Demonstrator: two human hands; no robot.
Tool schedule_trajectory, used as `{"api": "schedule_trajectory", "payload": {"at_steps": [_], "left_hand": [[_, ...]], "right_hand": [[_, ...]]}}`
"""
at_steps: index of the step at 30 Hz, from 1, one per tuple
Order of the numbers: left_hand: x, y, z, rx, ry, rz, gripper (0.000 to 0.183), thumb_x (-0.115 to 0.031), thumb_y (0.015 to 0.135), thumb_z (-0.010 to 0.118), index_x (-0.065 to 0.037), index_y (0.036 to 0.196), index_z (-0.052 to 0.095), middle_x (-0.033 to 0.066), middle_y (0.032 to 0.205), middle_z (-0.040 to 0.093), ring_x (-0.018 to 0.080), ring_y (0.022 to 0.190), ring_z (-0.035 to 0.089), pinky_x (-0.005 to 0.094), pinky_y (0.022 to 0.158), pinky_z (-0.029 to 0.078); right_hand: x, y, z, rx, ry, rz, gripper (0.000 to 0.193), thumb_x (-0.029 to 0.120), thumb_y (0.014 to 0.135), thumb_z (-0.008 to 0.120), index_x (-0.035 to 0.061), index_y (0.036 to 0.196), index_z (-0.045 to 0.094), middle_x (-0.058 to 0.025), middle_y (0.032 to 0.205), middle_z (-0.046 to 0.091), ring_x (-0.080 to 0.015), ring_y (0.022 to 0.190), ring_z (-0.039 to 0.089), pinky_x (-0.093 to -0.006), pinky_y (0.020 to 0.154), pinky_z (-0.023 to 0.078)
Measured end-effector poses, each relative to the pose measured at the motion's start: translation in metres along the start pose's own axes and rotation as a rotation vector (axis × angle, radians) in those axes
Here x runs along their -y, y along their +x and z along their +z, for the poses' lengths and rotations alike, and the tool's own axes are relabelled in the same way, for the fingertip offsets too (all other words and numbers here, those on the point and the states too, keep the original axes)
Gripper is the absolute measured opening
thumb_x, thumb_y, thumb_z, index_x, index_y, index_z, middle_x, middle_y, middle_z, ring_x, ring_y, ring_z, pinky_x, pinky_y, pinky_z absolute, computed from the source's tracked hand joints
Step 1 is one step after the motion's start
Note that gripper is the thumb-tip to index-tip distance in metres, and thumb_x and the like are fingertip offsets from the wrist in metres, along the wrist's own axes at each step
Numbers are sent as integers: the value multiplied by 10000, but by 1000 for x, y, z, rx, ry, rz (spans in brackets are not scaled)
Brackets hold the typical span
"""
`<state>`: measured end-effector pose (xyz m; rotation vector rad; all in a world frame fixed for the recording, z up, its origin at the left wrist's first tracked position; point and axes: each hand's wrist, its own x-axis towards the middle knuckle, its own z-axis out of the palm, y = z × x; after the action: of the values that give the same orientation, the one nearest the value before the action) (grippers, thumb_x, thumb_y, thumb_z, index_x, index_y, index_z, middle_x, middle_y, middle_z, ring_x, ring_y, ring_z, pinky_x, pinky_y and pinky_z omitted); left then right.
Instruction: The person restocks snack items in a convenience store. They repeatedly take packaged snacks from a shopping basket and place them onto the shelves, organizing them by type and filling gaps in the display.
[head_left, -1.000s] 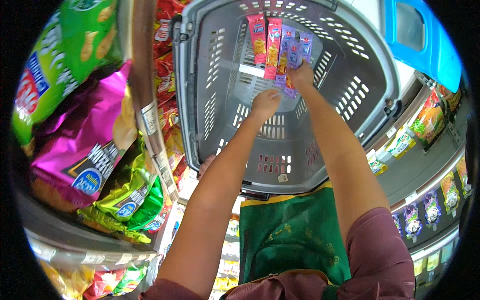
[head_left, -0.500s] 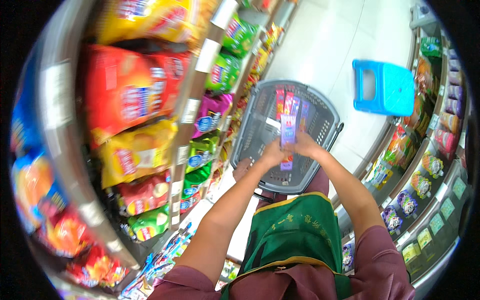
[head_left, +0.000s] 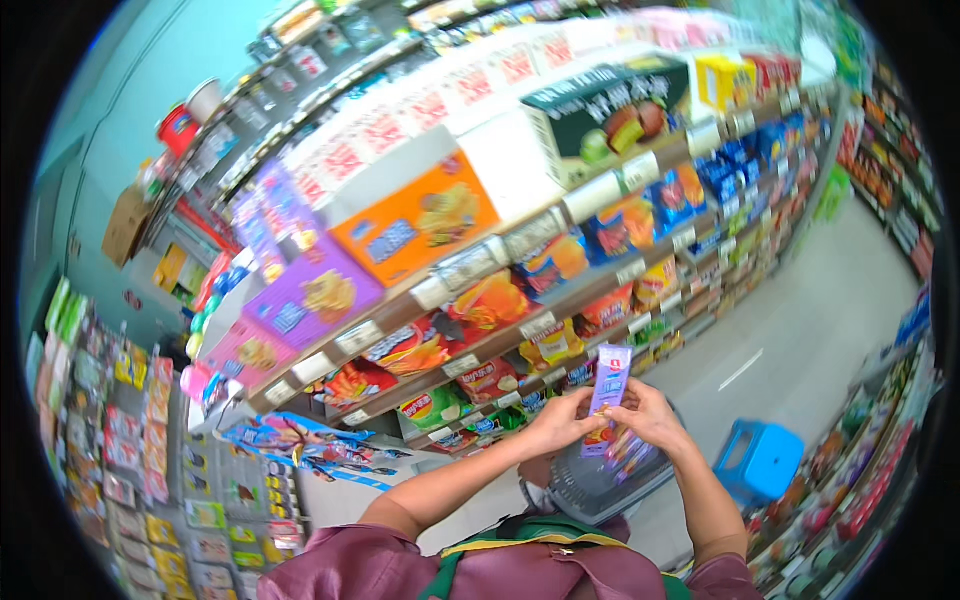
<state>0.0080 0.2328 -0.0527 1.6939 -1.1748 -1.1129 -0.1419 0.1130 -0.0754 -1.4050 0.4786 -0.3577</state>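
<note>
My left hand [head_left: 563, 420] and my right hand [head_left: 648, 414] both close their fingers on a long, narrow purple snack packet [head_left: 612, 372], which stands upright between them. Beneath the hands is a grey shopping basket [head_left: 590, 492], partly covered by my wrists and the packet. Several slim packets [head_left: 630, 455], purple and reddish, lie in it. On the shelf top to the left stand a purple display box [head_left: 315, 292] with similar purple packets rising behind it, an orange display box [head_left: 415, 222] and a pink one [head_left: 248, 352].
Shelves of bagged snacks [head_left: 490, 305] run along the far side of my hands. A dark green box [head_left: 610, 118] sits on the shelf top. To the right, a blue plastic stool [head_left: 762, 462] stands on the aisle floor, near another stocked shelf [head_left: 860, 490]. Hanging goods [head_left: 130, 470] are at far left.
My view has swung up and left, bringing the shelf top with its display boxes into sight. Both hands still hold the purple packet, now raised farther above the basket.
</note>
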Motion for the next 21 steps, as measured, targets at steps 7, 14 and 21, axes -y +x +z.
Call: {"api": "schedule_trajectory", "payload": {"at_steps": [7, 14, 21], "left_hand": [[-132, -66, -95, -327, 195, 435, 468, -202, 834, 675, 11, 1218, 512, 138, 864, 654, 159, 749, 623, 310, 690, 512], [-258, -125, -195, -645, 358, 683, 445, -128, 881, 622, 18, 1274, 474, 123, 1003, 663, 147, 876, 643, 283, 763, 527], [-276, -106, -281, -969, 613, 626, 470, -210, 877, 614, 33, 1262, 499, 143, 974, 678, 142, 827, 647, 274, 709, 528]], "right_hand": [[188, 22, 56, 152, -304, -389, 323, 89, 820, 665, -44, 1094, 557, -79, 932, 655, -95, 808, 609, -257, 703, 509], [349, 67, 123, 165, -403, -952, 287, 168, 874, 631, -7, 1095, 573, -65, 927, 666, -96, 814, 611, -269, 700, 507], [399, 181, 159, -17, -677, -931, 366, 265, 861, 653, -17, 1084, 586, -131, 952, 664, -182, 836, 645, -295, 692, 532]]}}
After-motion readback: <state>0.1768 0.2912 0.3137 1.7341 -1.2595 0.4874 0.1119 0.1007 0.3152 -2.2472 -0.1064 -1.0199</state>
